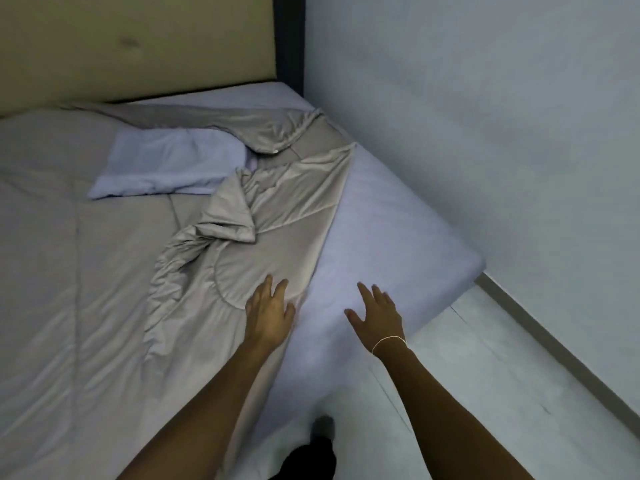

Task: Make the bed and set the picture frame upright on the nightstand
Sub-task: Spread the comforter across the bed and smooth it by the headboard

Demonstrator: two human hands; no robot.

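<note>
A grey quilted blanket (pixel 104 271) covers most of the bed, bunched into a crumpled ridge (pixel 221 223) near its right edge. A pale blue pillow (pixel 166 164) lies on it toward the headboard. The pale blue fitted sheet (pixel 388 230) shows bare along the bed's right side. My left hand (pixel 268 311) lies flat on the blanket's right edge, fingers spread. Over the bare sheet near the corner, my right hand (pixel 377 311) is open and holds nothing. No picture frame or nightstand is in view.
A beige padded headboard (pixel 138 46) stands at the back. A light wall (pixel 485 133) runs close along the bed's right side. Pale floor (pixel 485 375) shows at the bed's corner. My dark-clad leg and foot (pixel 318 448) are at the bottom.
</note>
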